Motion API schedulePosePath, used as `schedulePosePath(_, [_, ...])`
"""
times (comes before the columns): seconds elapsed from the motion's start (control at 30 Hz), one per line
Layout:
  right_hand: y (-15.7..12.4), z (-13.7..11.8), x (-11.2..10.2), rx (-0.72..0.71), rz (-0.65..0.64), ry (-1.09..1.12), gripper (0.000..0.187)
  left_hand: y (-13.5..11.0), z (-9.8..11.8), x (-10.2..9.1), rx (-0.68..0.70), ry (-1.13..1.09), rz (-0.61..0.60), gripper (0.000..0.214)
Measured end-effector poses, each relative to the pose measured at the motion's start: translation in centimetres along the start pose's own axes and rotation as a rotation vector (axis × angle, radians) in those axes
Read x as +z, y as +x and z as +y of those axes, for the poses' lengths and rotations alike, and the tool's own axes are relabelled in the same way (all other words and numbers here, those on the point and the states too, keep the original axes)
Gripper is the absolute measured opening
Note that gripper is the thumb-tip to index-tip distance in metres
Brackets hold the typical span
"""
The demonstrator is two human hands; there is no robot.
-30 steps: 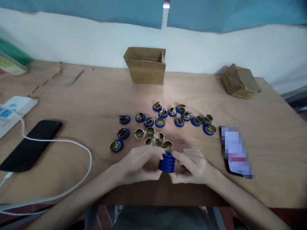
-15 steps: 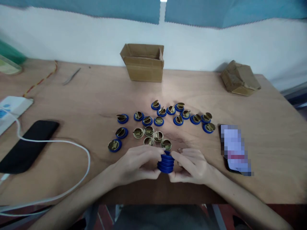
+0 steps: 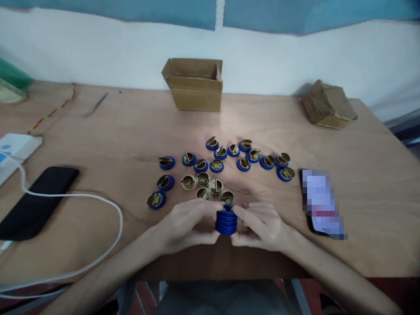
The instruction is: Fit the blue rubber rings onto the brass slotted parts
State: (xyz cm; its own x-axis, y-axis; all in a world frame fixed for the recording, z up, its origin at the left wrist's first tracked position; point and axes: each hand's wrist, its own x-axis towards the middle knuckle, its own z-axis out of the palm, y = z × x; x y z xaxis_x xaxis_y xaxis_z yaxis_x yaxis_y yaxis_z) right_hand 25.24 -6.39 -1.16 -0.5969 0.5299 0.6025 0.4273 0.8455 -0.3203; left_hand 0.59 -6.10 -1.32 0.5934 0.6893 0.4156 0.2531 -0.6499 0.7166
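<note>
Near the table's front edge, a stack of blue rings (image 3: 226,223) is held between both hands. My left hand (image 3: 188,223) grips its left side with fingers and thumb; my right hand (image 3: 262,225) closes on the right side. Just beyond my fingertips lie several brass clip pieces with pale rims (image 3: 203,179). Farther out and to the left are several brass clips seated in blue rings (image 3: 217,165), some with their flaps raised. Another clip in a blue ring (image 3: 156,199) lies left of my left hand. My fingers partly cover the stack's top and sides.
An open cardboard box (image 3: 197,94) stands at the back, and a crumpled one (image 3: 329,105) at back right. A lit phone (image 3: 323,203) lies right. On the left are a black phone (image 3: 39,201), a white cable (image 3: 108,199), a power strip (image 3: 19,151) and tweezers (image 3: 96,105).
Both hands keep hold of the blue ring stack. Its top rings now sit more evenly in line than before. The view has shifted slightly; the pieces on the table have stayed put.
</note>
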Motion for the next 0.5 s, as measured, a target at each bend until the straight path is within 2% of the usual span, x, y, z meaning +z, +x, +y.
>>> schedulePosePath(0.23, [-0.09,0.0,0.05,-0.009,-0.01,-0.012,0.055,-0.19,-0.07,0.06,-0.006,0.039,-0.01,0.045])
schedulePosePath(0.5, [-0.25,0.11,0.18,-0.011,0.002,-0.021,0.05,0.11,-0.08,0.28,0.076,0.042,0.049,0.032])
